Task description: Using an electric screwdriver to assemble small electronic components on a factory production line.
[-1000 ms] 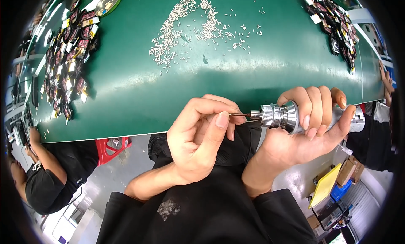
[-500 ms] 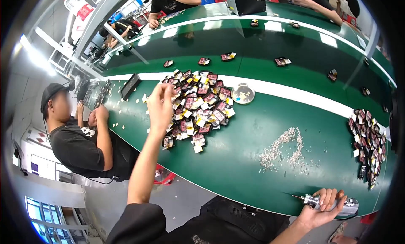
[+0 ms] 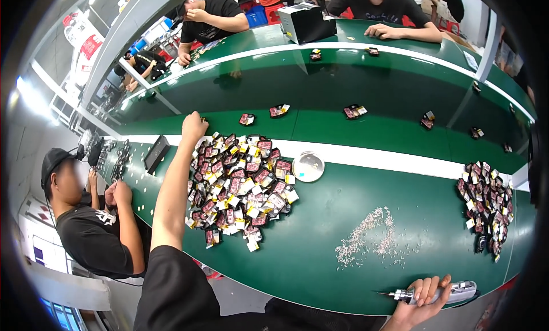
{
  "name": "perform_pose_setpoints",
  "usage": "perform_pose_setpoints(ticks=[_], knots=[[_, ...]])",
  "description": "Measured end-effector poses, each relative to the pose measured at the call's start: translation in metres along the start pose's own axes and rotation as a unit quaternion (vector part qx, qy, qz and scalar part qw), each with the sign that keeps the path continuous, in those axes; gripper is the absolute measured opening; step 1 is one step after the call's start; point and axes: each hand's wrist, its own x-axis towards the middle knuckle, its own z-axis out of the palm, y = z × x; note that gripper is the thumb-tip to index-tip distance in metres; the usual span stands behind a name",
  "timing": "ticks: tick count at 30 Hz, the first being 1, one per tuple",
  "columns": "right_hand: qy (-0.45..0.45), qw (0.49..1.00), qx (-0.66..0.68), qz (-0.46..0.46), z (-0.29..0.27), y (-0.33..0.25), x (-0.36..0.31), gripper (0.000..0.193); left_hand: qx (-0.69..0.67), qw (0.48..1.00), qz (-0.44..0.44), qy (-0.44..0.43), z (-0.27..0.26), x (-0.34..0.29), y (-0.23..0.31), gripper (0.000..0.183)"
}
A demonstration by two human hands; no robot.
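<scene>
My left arm reaches over the left side of a heap of small black units (image 3: 243, 185) with pinkish faces and white and yellow tabs. At the far green strip, my left hand (image 3: 195, 127) is closed, fingers curled downward. What it grips is hidden; a tiny dark and yellow bit shows beside the fingertips. Low at the right, my right hand (image 3: 424, 296) is wrapped around a silver-grey electric screwdriver (image 3: 462, 292), its thin bit pointing left over the near table edge. Between the hands lie many loose tiny screw-like pieces (image 3: 369, 239).
A round clear dish (image 3: 308, 166) stands beside the heap. More units form a second pile (image 3: 486, 208) at the right. Single units (image 3: 354, 111) sit along the far strip. A black tray (image 3: 156, 154) lies at the left, near a seated co-worker (image 3: 94, 222). Others sit across the table.
My left hand has gone from above the heap to the far strip, covering where the leftmost single unit lay. The view has shifted; my right hand still holds the screwdriver.
</scene>
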Motion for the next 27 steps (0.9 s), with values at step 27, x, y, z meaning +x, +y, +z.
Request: perform_pose_setpoints(ticks=[27], knots=[[-0.098,0.957,-0.088,0.257,0.011,0.058,-0.117,0.011,-0.35,0.788,0.507,0.01,-0.142,-0.369,0.239,0.027]])
